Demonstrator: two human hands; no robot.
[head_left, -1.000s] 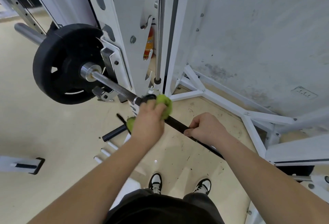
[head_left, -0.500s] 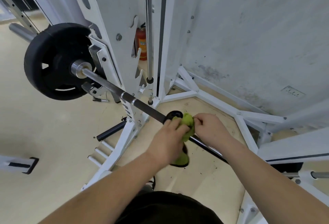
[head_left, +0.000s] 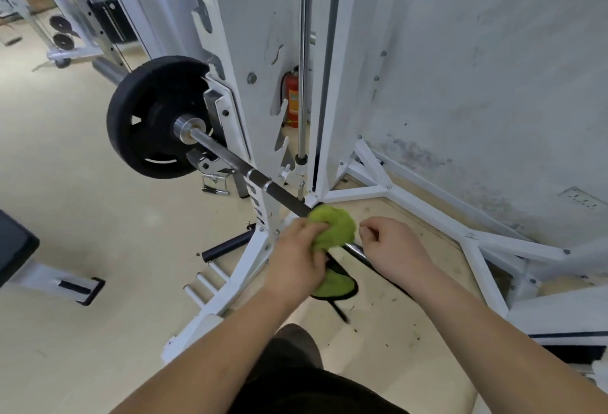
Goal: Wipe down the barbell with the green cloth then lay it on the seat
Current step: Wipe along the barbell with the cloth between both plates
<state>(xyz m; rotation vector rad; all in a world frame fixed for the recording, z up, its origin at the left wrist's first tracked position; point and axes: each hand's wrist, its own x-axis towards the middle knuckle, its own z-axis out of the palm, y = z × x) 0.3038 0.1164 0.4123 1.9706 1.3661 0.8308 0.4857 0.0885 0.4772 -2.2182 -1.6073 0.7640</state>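
Note:
The barbell (head_left: 230, 158) runs from a black weight plate (head_left: 154, 117) at the left, through the white rack, down toward me. The green cloth (head_left: 334, 227) is bunched around the bar's dark shaft, with a black-edged flap hanging below. My left hand (head_left: 297, 259) grips the cloth against the bar. My right hand (head_left: 391, 249) is closed on the bar just right of the cloth, fingers curled over it. The black seat (head_left: 14, 249) shows only as a corner at the left edge.
The white rack upright (head_left: 260, 84) and its floor braces (head_left: 427, 213) stand close ahead. A grey wall fills the right. A red fire extinguisher (head_left: 292, 97) stands behind the rack. White pegs (head_left: 204, 282) and a black roller (head_left: 227, 245) sit low near the rack foot.
My left hand slid the cloth down the bar from near the rack toward my right hand. My view has shifted, so the plate and rack now sit further right.

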